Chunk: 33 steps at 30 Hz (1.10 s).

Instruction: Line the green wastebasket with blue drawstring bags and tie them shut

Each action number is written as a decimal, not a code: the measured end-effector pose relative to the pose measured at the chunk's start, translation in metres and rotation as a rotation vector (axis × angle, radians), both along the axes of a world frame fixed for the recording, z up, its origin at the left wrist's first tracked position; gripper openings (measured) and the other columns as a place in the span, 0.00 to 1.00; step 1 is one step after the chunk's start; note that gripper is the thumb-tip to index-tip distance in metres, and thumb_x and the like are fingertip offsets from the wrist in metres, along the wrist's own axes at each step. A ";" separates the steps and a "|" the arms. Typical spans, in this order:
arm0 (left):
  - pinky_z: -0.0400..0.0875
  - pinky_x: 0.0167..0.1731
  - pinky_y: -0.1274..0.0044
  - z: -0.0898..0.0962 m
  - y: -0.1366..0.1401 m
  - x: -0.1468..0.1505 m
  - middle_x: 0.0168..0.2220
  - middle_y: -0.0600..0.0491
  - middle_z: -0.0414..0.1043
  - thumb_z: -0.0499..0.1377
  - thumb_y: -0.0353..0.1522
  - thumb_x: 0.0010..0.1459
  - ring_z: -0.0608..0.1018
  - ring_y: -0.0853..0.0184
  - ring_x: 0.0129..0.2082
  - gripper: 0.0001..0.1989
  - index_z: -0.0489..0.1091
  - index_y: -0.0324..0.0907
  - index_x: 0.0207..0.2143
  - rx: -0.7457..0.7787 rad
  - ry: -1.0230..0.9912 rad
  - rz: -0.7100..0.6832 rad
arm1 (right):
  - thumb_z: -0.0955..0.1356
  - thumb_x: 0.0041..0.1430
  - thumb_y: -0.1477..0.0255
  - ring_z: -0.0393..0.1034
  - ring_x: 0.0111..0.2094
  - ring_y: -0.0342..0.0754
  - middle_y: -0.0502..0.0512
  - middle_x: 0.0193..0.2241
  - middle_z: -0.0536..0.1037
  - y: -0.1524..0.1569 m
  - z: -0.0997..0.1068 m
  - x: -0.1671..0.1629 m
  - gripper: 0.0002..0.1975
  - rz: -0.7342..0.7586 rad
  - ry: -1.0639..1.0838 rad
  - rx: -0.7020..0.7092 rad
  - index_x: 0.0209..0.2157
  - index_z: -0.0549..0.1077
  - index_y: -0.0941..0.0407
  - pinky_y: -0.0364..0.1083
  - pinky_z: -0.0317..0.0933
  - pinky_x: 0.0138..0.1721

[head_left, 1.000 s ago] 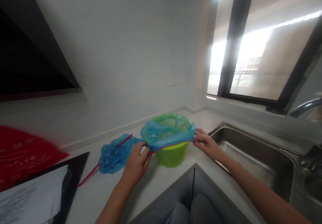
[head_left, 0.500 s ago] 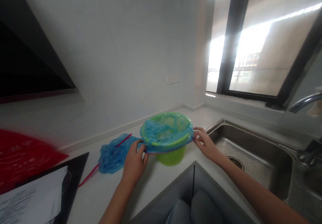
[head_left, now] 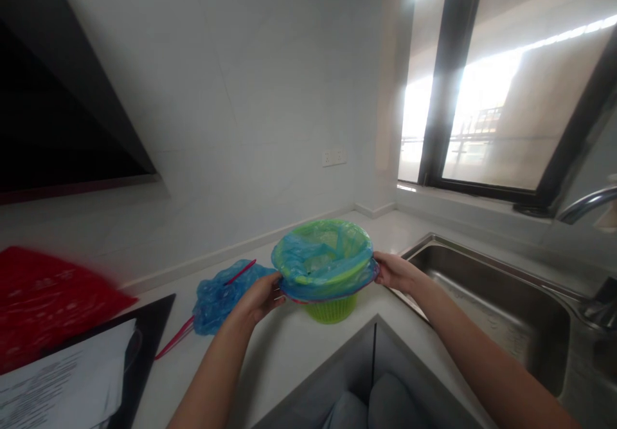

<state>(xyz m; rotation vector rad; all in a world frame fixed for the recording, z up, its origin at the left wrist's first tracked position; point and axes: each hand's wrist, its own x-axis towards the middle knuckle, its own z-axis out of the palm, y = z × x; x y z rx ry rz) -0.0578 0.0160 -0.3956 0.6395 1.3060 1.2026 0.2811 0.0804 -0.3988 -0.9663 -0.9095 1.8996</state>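
Observation:
A green plastic basket [head_left: 332, 311] with slotted sides stands on the white counter. A thin blue garbage bag [head_left: 299, 249] lines its inside and folds down over the rim, its edge hanging round the outside. My left hand [head_left: 263, 297] grips the bag's edge at the basket's left, fingers curled and partly hidden behind the plastic. At the opposite side my right hand [head_left: 393, 271] is closed on the bag's edge just under the rim. A second blue bag [head_left: 216, 300] with pink drawstrings lies crumpled beside my left hand.
To the right is a steel sink [head_left: 486, 294] with a faucet [head_left: 588, 204]. At left, papers [head_left: 72, 377] and a red plastic bag [head_left: 53, 307] lie on a black cooktop [head_left: 157, 326]. A range hood [head_left: 67, 107] overhangs that side.
Both hands have shifted round the rim toward the basket's sides and back. The bag's edge hangs a little lower and looser round the outside. The view has tilted slightly.

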 end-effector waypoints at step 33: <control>0.74 0.27 0.71 0.073 -0.054 0.012 0.33 0.43 0.77 0.61 0.41 0.56 0.80 0.56 0.29 0.14 0.71 0.38 0.38 0.139 0.355 0.146 | 0.74 0.52 0.79 0.65 0.20 0.38 0.49 0.20 0.73 0.052 0.081 -0.027 0.06 -0.436 -0.425 0.475 0.30 0.73 0.60 0.37 0.60 0.21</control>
